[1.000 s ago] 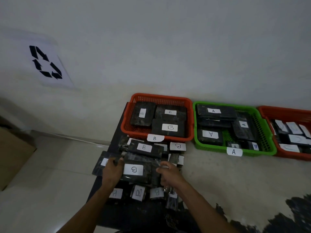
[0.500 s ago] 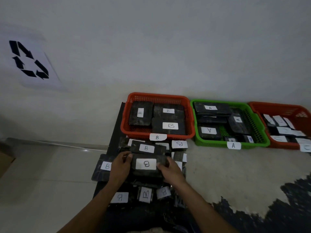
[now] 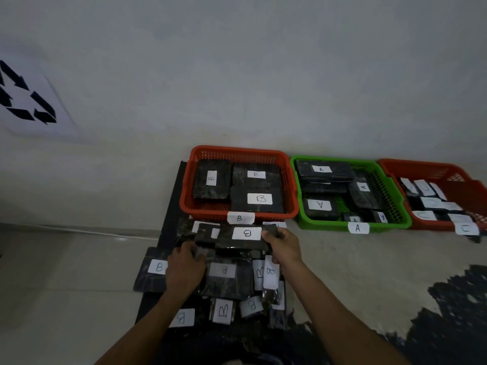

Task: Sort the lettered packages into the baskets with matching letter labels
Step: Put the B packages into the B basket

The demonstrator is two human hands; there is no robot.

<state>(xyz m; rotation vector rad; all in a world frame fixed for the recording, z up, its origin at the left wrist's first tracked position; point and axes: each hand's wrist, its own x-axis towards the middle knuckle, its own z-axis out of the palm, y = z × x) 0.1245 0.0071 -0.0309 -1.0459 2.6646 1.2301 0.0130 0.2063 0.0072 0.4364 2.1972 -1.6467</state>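
Observation:
My right hand grips the right end of a black package with a white B label, held just in front of the orange B basket. That basket holds three B packages and has a B tag on its front. My left hand lies lower left on the pile of loose B packages, its fingers curled downward. Whether it holds anything is hidden. To the right stand the green A basket and the orange C basket, each holding several labelled packages.
The baskets stand in a row against a pale wall. The loose packages lie on a black mat on the floor. A recycling sign hangs at the left. A dark stain covers the floor at the lower right.
The B package has moved forward toward the B basket. Both hands held it before; now only my right hand grips it, and my left hand has stayed back on the pile.

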